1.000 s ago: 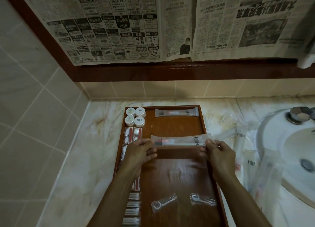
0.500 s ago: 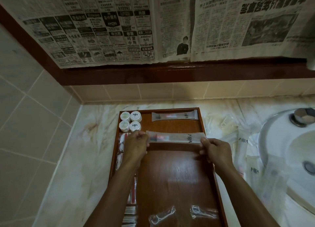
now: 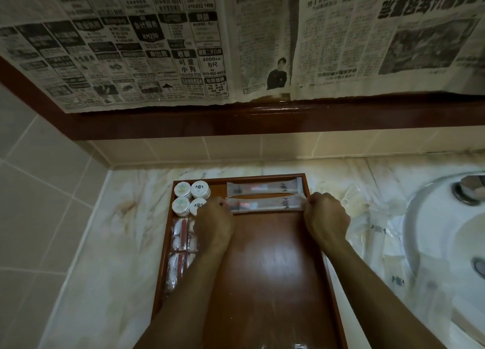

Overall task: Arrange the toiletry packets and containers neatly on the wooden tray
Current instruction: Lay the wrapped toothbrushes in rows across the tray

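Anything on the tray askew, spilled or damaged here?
Nothing stands out on the wooden tray: four round containers sit in a square, and the long packet held by the left hand and right hand lies parallel to the packet behind it. Loose packets still clutter the counter.

Tray (image 3: 333, 283) on worktop (image 3: 110, 243), sink (image 3: 446, 230) to its right. Four round containers (image 3: 191, 198) in tray's far-left corner, two by two. Small packets (image 3: 181, 249) in a column along tray's left edge, nearer than the containers. Long packet (image 3: 265, 187) across far edge, right of containers; second long packet (image 3: 265, 205) just in front, parallel. Left hand (image 3: 214, 222) at its left end, right hand (image 3: 326, 217) at its right end. Loose packets (image 3: 378, 233) on worktop between tray and sink.
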